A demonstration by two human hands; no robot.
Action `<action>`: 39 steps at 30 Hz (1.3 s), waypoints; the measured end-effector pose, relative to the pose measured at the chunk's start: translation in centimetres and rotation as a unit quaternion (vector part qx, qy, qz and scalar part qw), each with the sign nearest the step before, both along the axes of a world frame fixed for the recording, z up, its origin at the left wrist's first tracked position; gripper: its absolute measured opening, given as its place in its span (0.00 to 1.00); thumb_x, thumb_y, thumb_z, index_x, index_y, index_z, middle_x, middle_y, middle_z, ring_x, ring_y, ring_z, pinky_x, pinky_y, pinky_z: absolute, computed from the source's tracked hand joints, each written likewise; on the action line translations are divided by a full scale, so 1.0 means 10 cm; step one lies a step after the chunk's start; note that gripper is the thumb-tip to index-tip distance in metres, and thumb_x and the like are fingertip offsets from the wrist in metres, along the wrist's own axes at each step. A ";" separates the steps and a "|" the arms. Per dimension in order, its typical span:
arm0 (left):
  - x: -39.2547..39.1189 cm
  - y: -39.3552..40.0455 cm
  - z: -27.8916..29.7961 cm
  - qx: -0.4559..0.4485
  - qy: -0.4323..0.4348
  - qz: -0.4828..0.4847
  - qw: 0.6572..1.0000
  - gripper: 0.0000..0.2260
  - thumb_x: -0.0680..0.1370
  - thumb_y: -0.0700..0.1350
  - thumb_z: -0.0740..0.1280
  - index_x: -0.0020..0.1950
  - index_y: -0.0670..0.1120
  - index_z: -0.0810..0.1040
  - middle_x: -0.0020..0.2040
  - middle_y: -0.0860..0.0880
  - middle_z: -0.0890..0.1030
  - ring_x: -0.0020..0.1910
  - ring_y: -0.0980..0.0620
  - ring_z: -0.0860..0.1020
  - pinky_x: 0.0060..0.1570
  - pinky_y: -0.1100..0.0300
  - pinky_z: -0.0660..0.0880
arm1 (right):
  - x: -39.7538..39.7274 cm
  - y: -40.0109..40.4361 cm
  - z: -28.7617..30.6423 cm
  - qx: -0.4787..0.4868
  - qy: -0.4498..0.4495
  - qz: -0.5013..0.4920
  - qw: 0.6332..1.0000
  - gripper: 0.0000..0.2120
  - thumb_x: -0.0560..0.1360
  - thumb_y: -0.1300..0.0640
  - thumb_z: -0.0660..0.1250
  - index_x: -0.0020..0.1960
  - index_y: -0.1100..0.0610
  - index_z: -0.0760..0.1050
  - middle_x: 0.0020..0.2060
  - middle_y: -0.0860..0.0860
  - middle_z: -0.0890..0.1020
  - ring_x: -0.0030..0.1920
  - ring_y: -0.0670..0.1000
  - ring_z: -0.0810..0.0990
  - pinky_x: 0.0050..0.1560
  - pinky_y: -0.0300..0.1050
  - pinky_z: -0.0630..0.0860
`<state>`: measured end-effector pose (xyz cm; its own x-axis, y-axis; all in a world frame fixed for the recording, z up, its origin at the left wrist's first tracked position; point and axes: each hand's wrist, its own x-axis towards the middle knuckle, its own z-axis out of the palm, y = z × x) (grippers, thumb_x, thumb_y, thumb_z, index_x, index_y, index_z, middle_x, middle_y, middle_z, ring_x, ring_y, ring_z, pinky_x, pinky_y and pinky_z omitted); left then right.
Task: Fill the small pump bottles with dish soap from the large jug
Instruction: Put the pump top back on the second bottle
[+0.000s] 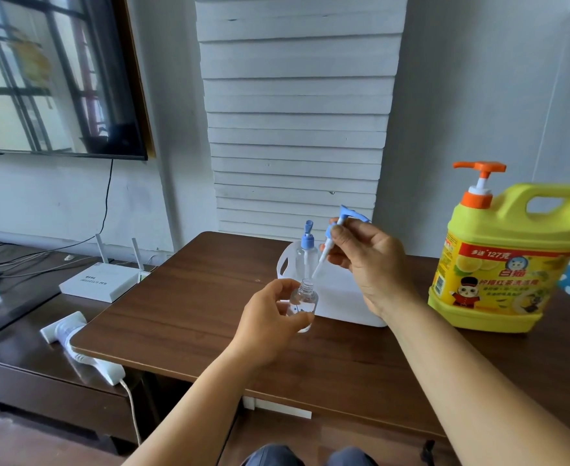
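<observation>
Head view: left hand [270, 317] clenched around small clear pump bottle [304, 302], held upright above brown counter [182, 314], neck uncapped. Right hand [367, 260] pinching blue pump head [339, 227], dip tube slanted down, tip just above the bottle's mouth. Second small pump bottle [306, 252] standing behind, pump fitted, before a white jug [341, 297]. Yellow dish soap jug [502, 260] upright at right on counter, orange pump on, well apart from both hands.
</observation>
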<state>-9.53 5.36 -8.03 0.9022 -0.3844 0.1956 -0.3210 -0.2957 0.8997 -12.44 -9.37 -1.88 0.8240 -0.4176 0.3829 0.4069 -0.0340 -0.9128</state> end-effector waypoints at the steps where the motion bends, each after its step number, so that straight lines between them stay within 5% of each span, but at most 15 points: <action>1: 0.00 -0.01 0.00 -0.004 0.000 -0.003 1.000 0.19 0.70 0.42 0.74 0.54 0.58 0.71 0.50 0.56 0.81 0.49 0.55 0.80 0.49 0.58 0.80 | 0.00 0.01 0.00 -0.010 -0.001 0.001 1.000 0.05 0.75 0.61 0.68 0.45 0.52 0.80 0.37 0.50 0.84 0.38 0.47 0.84 0.44 0.40 0.82; 6: -0.01 -0.04 0.02 -0.031 0.013 -0.012 0.999 0.19 0.69 0.43 0.74 0.57 0.53 0.74 0.51 0.55 0.82 0.50 0.56 0.81 0.48 0.60 0.79 | -0.02 0.02 -0.04 -0.066 0.027 0.026 0.997 0.04 0.74 0.60 0.69 0.46 0.52 0.81 0.35 0.48 0.83 0.34 0.41 0.82 0.44 0.39 0.81; 10: -0.02 -0.07 0.09 -0.074 0.021 -0.028 0.997 0.16 0.70 0.42 0.73 0.54 0.56 0.75 0.49 0.51 0.83 0.47 0.54 0.82 0.40 0.67 0.75 | -0.04 0.03 -0.10 -0.121 0.075 0.051 0.988 0.08 0.73 0.60 0.70 0.41 0.47 0.81 0.38 0.48 0.84 0.41 0.47 0.82 0.53 0.46 0.78; 18: 0.00 -0.09 0.12 -0.081 0.003 -0.027 0.996 0.18 0.68 0.43 0.75 0.57 0.51 0.76 0.48 0.53 0.83 0.47 0.52 0.82 0.49 0.54 0.81 | -0.03 0.01 -0.10 -0.112 0.130 0.094 0.981 0.06 0.69 0.62 0.74 0.40 0.53 0.79 0.34 0.47 0.81 0.38 0.47 0.80 0.48 0.44 0.78; 22: 0.01 -0.11 0.13 -0.082 0.001 -0.025 0.996 0.17 0.68 0.42 0.75 0.54 0.54 0.77 0.48 0.53 0.83 0.46 0.51 0.82 0.48 0.54 0.81 | -0.06 -0.01 -0.09 -0.080 0.125 0.141 0.979 0.05 0.73 0.64 0.69 0.46 0.56 0.81 0.42 0.53 0.83 0.44 0.49 0.82 0.54 0.43 0.77; 39: -0.01 -0.17 0.17 -0.072 -0.003 -0.033 0.997 0.19 0.69 0.43 0.74 0.57 0.52 0.76 0.48 0.53 0.82 0.47 0.53 0.81 0.40 0.63 0.78 | -0.08 -0.10 -0.10 -0.068 0.125 0.125 0.982 0.03 0.72 0.64 0.70 0.45 0.58 0.81 0.39 0.52 0.83 0.42 0.48 0.82 0.50 0.39 0.78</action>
<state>-9.66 3.69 -6.30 0.8746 -0.4101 0.2588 -0.3415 -0.1419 0.9291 -13.24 -10.33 -2.85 0.9694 -0.1494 0.1946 0.1827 -0.0896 -0.9791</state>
